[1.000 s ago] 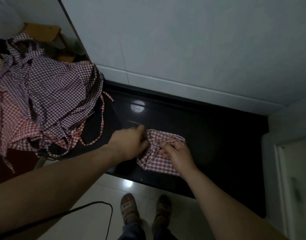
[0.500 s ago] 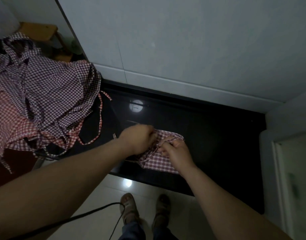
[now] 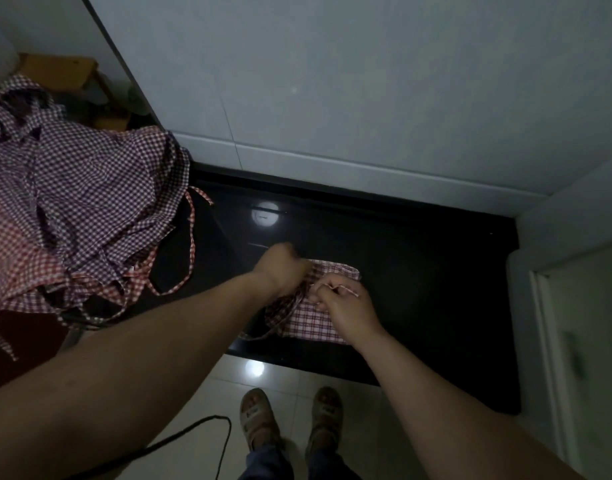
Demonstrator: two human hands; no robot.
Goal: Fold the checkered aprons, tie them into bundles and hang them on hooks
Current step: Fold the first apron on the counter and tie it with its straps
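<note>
Tying is the step in hand, by my reading, and the knot is where you could lose the work. Risks noted:

- The folded apron [image 3: 313, 323] lies near the front edge of the black counter [image 3: 429, 289], with floor tile directly below. A hard pull toward yourself on either tie could drag the bundle over that edge.
- Your left hand [image 3: 280, 268] is closed in a fist at the bundle's upper left corner, with its back to the camera. A trailing tie [image 3: 284, 318] runs out from beneath it and loops down to the counter edge, so I judge that you grip that tie. The fingertips themselves are hidden.
- Your right hand [image 3: 344, 308] pinches a thin tie end [image 3: 347, 289] between thumb and forefinger, the other fingers curled down against the cloth. Little of that end shows past the pinch. A slip there would slacken the wrap and let the folds spring open.
- The loose pile of aprons [image 3: 90, 209] at the left trails a red strap [image 3: 192, 244] across the counter near your left forearm. Catching it in the knot would bind two garments together.

Condition of the item: red-and-white check, folded to a compact, roughly rectangular packet. It lies flat on the counter, puckered across its upper part where the ties cross and smoother below. The light is dim, and I cannot tell whether a knot is already formed.
</note>
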